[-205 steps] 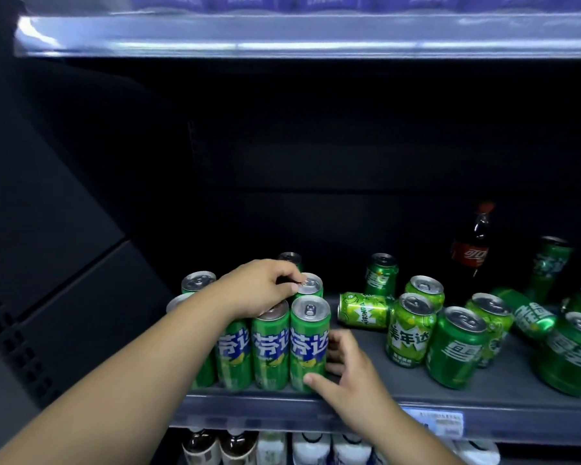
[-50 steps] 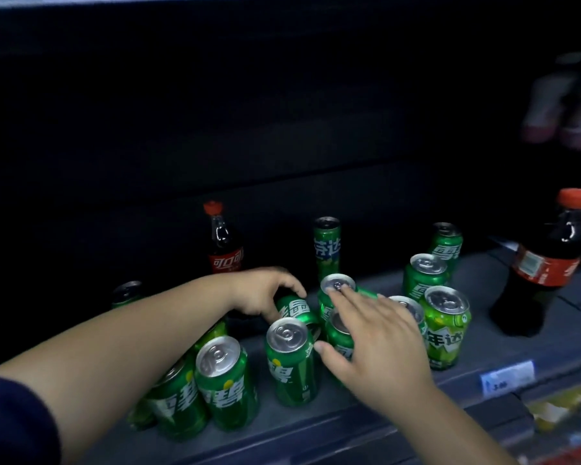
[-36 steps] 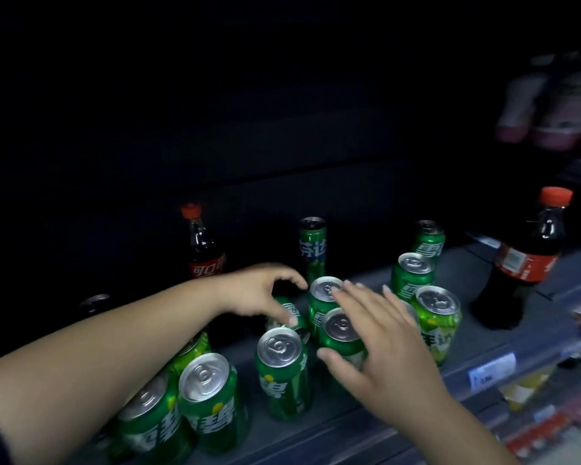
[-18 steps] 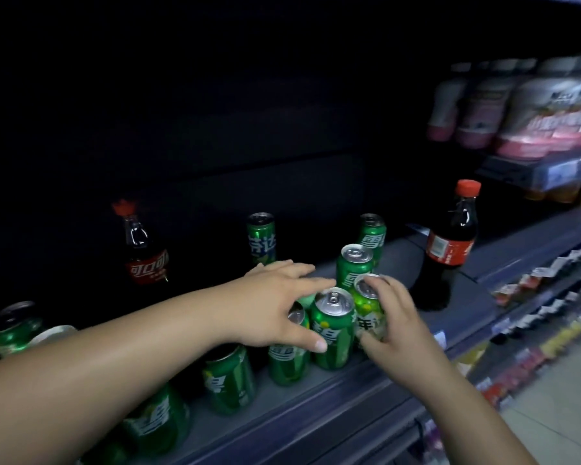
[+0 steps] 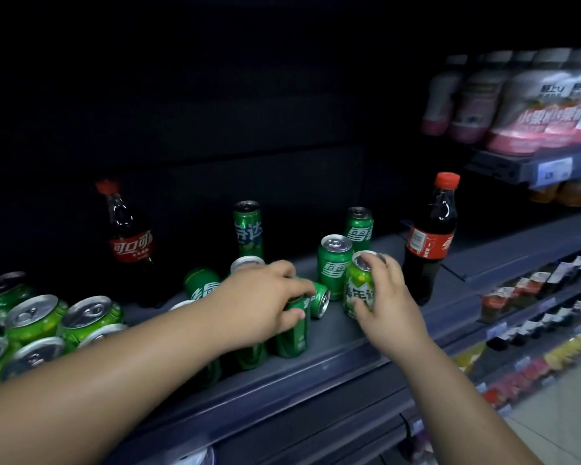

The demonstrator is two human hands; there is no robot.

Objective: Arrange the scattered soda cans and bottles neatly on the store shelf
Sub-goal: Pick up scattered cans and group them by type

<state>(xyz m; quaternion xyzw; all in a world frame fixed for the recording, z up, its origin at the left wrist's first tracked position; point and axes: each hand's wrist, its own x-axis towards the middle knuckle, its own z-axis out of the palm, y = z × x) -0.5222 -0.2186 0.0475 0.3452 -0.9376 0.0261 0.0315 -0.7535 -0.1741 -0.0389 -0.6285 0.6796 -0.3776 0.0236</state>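
Presently, a lime can just left of the right cola bottle is gripped by the right hand. A dark green can is clasped by the left hand. One can beside it lies toppled; arrangement is judged incomplete.

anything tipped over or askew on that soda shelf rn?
Yes. One green can lies on its side beside the left hand, its top facing the lime can held by the right hand. Cans at far left lean unevenly.
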